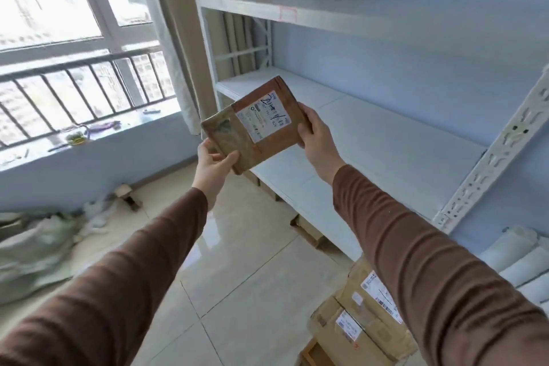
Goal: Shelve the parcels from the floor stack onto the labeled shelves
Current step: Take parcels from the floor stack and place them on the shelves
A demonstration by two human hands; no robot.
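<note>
Both hands hold one flat brown parcel (252,125) up in the air in front of the white shelves (371,134), tilted with its printed label (263,116) facing the person. The left hand (212,162) pinches the lower corner between thumb and fingers; the right hand (315,134) grips the opposite edge with fingers curled behind it. The parcel touches no shelf yet and hangs just above the front edge of the middle board. More parcels sit in the floor stack (356,321) at the lower right.

The main risk is a wrong slot: the handwriting on the label is hard to read, and the only shelf tag visible is a faint red-edged one (287,13) on the upper board, so a hurried match could misplace it. The corner pinch is also slight, so letting go with the right hand first could let the parcel swing and drop.
</note>
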